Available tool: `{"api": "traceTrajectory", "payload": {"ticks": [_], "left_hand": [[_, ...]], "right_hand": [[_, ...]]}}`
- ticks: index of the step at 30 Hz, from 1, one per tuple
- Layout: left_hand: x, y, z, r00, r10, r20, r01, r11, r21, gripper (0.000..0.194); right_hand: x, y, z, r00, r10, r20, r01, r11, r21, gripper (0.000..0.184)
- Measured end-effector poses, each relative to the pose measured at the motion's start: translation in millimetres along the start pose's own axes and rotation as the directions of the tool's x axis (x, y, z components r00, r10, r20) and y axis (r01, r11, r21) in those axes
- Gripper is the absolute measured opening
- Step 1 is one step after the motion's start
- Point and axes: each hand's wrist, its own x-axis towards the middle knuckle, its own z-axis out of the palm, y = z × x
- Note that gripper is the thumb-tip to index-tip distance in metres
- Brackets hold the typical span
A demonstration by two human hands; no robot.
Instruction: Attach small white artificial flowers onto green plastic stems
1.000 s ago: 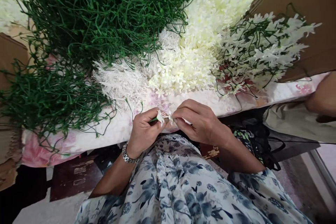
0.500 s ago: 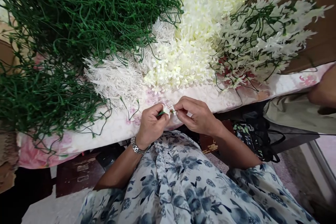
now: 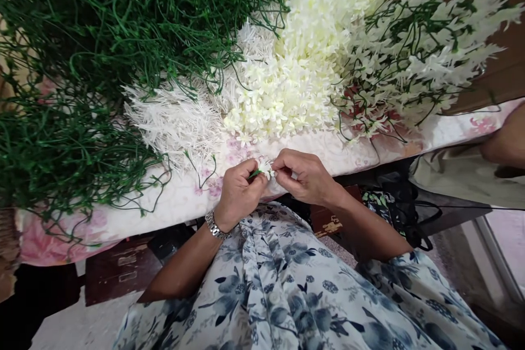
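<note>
My left hand (image 3: 239,194) is closed in a pinch on a thin green stem with a small white artificial flower (image 3: 264,167) at its tip. A metal watch sits on that wrist. My right hand (image 3: 304,176) pinches the same flower from the right, fingertips pressed together against the petals. Both hands meet at the front edge of a table covered with a pink floral cloth (image 3: 172,205), just above my lap in a blue-flowered dress.
On the cloth lie a big tangle of green stems (image 3: 102,38), a heap of white spiky pieces (image 3: 176,120), a pile of cream flower heads (image 3: 295,71) and finished white sprays (image 3: 414,60) against a cardboard box (image 3: 492,22). Another person's arm (image 3: 506,142) shows at the right.
Both hands have drifted slightly up and right in the view, still pinched together on the flower. The white flower now sits closer against the stem tip.
</note>
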Motion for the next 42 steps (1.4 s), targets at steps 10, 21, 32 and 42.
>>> {"api": "traceTrajectory", "payload": {"ticks": [10, 21, 32, 42], "left_hand": [[1.8, -1.1, -0.4, 0.999, 0.052, 0.015, -0.053, 0.997, 0.058, 0.030], [-5.2, -5.4, -6.1, 0.996, -0.076, 0.041, 0.080, 0.993, -0.092, 0.017], [-4.9, -9.4, -1.5, 0.996, -0.081, 0.027, 0.083, 0.993, -0.086, 0.013], [-2.4, -5.4, -12.9, 0.974, -0.087, 0.208, 0.106, 0.991, -0.081, 0.025]], "right_hand": [[-0.2, 0.0, -2.0, 0.999, -0.030, 0.022, 0.031, 0.999, -0.031, 0.011], [-5.3, -2.2, -0.2, 0.967, 0.255, -0.019, -0.243, 0.940, 0.241, 0.009], [-3.0, -1.0, 1.3, 0.961, 0.276, 0.017, -0.270, 0.920, 0.286, 0.007], [-8.4, 0.6, -18.8, 0.990, 0.138, -0.023, -0.133, 0.979, 0.155, 0.010]]}}
